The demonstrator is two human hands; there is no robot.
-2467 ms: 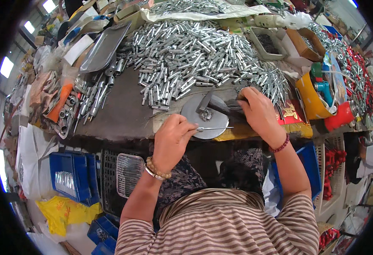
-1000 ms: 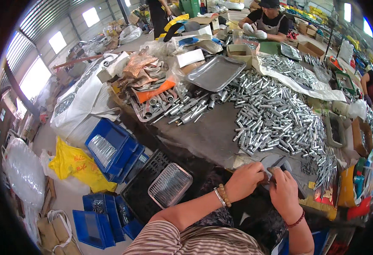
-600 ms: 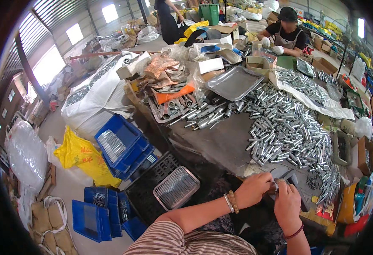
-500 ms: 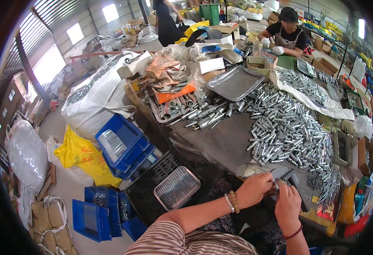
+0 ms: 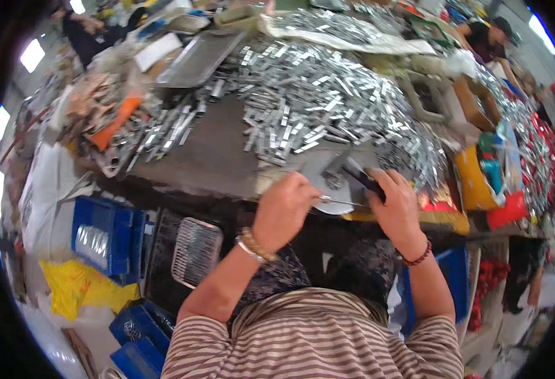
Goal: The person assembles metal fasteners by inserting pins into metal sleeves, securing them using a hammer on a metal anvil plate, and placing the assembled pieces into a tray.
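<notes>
My left hand (image 5: 285,208) pinches a slim metal rod (image 5: 325,199) that points right, over the near edge of a round pale grey plate (image 5: 337,207). My right hand (image 5: 396,207) is wrapped round the black handle of a hammer (image 5: 365,179). The hammer's grey head lies over the plate, beside a little cluster of small metal bits (image 5: 334,181). Just beyond both hands spreads a large heap of shiny metal sleeves and rods (image 5: 328,101) on the dark worktable (image 5: 214,155).
Left of my legs, a metal tray of rods (image 5: 196,252) sits on a black crate (image 5: 160,252), beside blue bins (image 5: 103,234) and a yellow bag (image 5: 78,290). A yellow container (image 5: 476,180) stands right of the heap. Other people are at the far left and far right.
The view has swung right and down. My hands, close together before, are now apart; the right one now grips the hammer and the left shows the rod.
</notes>
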